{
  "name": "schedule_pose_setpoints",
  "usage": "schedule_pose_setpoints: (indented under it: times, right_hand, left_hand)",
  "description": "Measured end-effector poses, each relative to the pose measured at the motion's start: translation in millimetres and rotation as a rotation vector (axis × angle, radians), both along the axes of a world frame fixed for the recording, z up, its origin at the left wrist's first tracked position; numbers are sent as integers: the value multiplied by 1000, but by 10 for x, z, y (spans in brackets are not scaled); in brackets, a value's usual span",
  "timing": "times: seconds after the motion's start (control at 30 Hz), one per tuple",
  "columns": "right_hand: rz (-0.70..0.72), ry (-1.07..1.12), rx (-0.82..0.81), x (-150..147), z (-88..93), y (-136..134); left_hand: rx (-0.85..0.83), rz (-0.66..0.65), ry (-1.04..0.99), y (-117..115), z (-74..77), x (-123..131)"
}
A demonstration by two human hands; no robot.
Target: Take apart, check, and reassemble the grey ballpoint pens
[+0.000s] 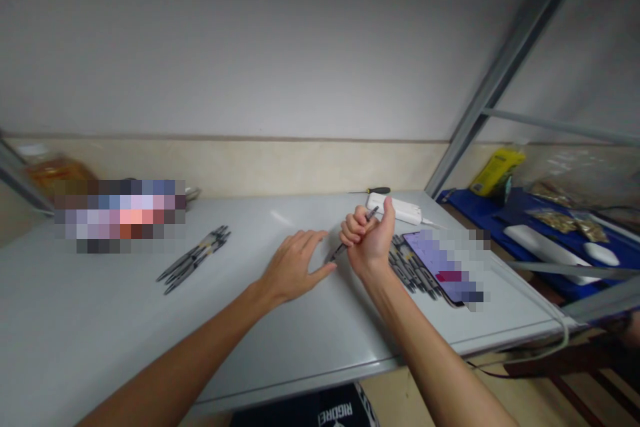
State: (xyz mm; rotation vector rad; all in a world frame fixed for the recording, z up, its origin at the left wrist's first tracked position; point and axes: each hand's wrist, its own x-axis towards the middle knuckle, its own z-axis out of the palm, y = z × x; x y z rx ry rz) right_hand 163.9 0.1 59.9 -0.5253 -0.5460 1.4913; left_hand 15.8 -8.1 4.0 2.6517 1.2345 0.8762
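Note:
My right hand point(367, 240) is closed in a fist around a dark pen point(340, 250), thumb up by its top end, the tip pointing down-left at the white table point(125, 327). My left hand point(295, 267) lies beside it on the table with fingers spread and flat, the fingertips close to the pen's tip and holding nothing. A bundle of several similar pens point(195, 258) lies to the left. More dark pens point(413, 267) lie in a pile just right of my right wrist.
A phone point(440, 263) lies right of the pile. A white power adapter point(395, 208) and a screwdriver point(373, 191) sit at the table's back edge. A metal shelf frame point(505, 67) and a blue surface point(500, 217) with packets stand to the right.

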Motion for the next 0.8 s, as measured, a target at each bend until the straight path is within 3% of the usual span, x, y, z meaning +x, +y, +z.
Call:
schedule_pose_setpoints:
  times: [0.17,0.5,0.8]
  right_hand:
    - [71,-7,-113,190,59,93]
    - [312,67,-101,358,179,114]
    - [347,45,-96,344,231,97]
  left_hand:
    - [-36,18,-68,51,-2,-56]
    - [-85,115,-121,142,-39,-148]
    - [-65,244,-140,191,-55,-169]
